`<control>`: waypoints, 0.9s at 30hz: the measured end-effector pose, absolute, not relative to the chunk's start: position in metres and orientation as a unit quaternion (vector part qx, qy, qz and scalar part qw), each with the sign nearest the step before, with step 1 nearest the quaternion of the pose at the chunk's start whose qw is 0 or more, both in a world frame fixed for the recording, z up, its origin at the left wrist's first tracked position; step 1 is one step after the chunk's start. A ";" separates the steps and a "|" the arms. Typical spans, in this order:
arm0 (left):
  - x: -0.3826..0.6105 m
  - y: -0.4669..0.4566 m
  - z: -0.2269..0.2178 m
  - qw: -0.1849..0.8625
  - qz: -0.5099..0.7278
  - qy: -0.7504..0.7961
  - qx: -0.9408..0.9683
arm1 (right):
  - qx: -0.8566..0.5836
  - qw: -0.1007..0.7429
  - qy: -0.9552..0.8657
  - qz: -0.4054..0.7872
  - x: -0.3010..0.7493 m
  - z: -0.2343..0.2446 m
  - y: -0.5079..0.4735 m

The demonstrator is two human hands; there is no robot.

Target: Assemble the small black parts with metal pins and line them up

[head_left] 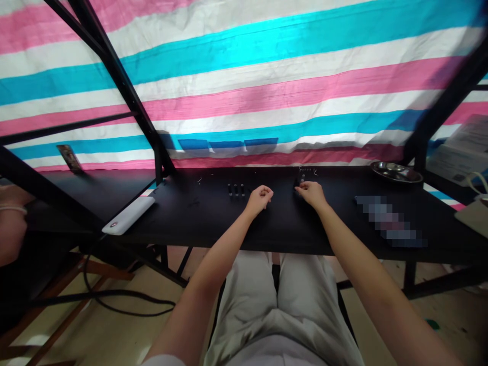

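On the black table (282, 229), my left hand (260, 199) is closed with its fingers curled together; whatever they hold, if anything, is hidden. My right hand (311, 194) pinches a small dark piece (296, 182) near the back of the table. Just beyond those fingertips is a small clear-and-dark piece (303, 178), partly covered by the hand. Left of my left hand, three small black cylinders with pale ends (236, 190) stand in a row. Tiny pale bits (308, 170) lie in a line at the back, behind my right hand.
A shiny metal dish (396, 173) sits at the back right, with a blurred-out flat object (391, 221) in front. At the left lies a long white device (128, 215). Black metal posts (125, 91) frame the table; a striped sheet hangs behind. Another person's hand (13, 223) shows far left.
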State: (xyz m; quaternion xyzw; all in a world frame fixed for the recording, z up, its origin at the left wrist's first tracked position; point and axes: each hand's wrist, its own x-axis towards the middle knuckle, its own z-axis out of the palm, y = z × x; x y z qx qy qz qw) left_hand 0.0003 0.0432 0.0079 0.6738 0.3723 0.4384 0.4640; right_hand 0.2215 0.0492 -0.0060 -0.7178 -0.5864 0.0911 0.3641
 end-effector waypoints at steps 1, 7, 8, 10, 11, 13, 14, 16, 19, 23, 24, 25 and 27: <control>0.000 0.043 0.008 0.460 0.434 0.375 0.677 | -0.726 0.361 -0.578 0.094 0.225 -0.006 0.052; 0.001 0.041 0.007 0.432 0.413 0.389 0.701 | -0.742 0.335 -0.571 0.109 0.230 -0.004 0.064; 0.000 0.041 0.007 0.428 0.412 0.389 0.704 | -0.742 0.332 -0.572 0.107 0.230 -0.004 0.065; 0.000 0.041 0.008 0.423 0.409 0.390 0.708 | -0.743 0.329 -0.574 0.102 0.229 -0.004 0.066; 0.000 0.040 0.008 0.421 0.408 0.391 0.709 | -0.743 0.329 -0.575 0.099 0.229 -0.005 0.066; 0.000 0.040 0.009 0.418 0.404 0.394 0.712 | -0.743 0.327 -0.577 0.092 0.227 -0.005 0.065; 0.000 0.040 0.009 0.416 0.402 0.395 0.714 | -0.744 0.324 -0.578 0.088 0.227 -0.005 0.064; 0.000 0.039 0.009 0.411 0.401 0.394 0.717 | -0.747 0.315 -0.580 0.082 0.226 -0.004 0.063; 0.000 0.039 0.009 0.407 0.400 0.393 0.721 | -0.746 0.295 -0.590 0.088 0.228 -0.002 0.063; 0.000 0.038 0.010 0.408 0.397 0.396 0.721 | -0.743 0.285 -0.595 0.113 0.238 -0.003 0.064; 0.000 0.038 0.010 0.409 0.396 0.396 0.721 | -0.743 0.286 -0.593 0.120 0.241 -0.004 0.064; 0.000 0.038 0.009 0.410 0.395 0.395 0.721 | -0.743 0.289 -0.591 0.125 0.242 -0.005 0.064; 0.000 0.038 0.009 0.410 0.393 0.395 0.722 | -0.741 0.297 -0.589 0.129 0.244 -0.006 0.062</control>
